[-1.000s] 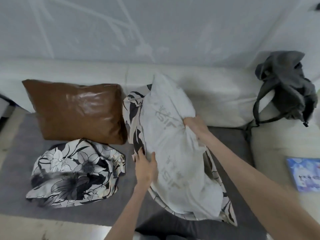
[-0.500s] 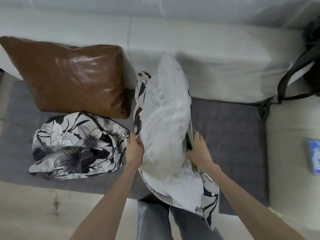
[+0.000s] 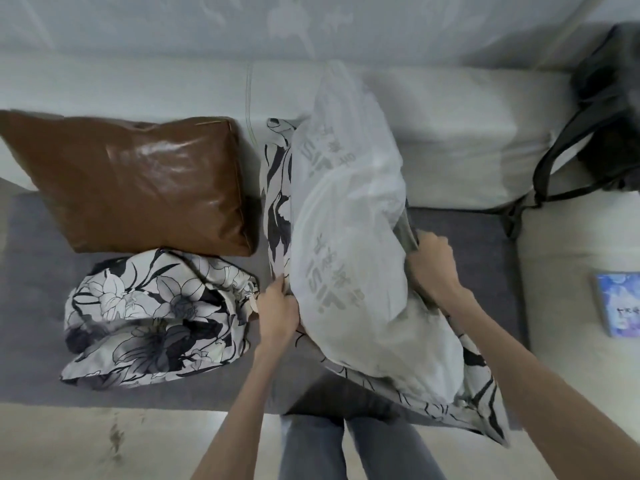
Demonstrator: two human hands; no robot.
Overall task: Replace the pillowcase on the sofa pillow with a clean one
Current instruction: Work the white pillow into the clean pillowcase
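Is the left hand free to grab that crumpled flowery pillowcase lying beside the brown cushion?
Probably not yet: the left hand is gripping the floral case edge around the white pillow. The crumpled floral pillowcase lies close, with nothing between.

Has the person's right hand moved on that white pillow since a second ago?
Yes. The right hand slid from high on the white pillow insert, near the pale sofa backrest, down its side toward the grey seat cover.

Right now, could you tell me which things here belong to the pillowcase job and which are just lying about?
Job: white pillow insert; floral pillowcase around it; crumpled floral pillowcase; left hand; right hand.

Lying about: brown leather cushion; dark bag; blue book.
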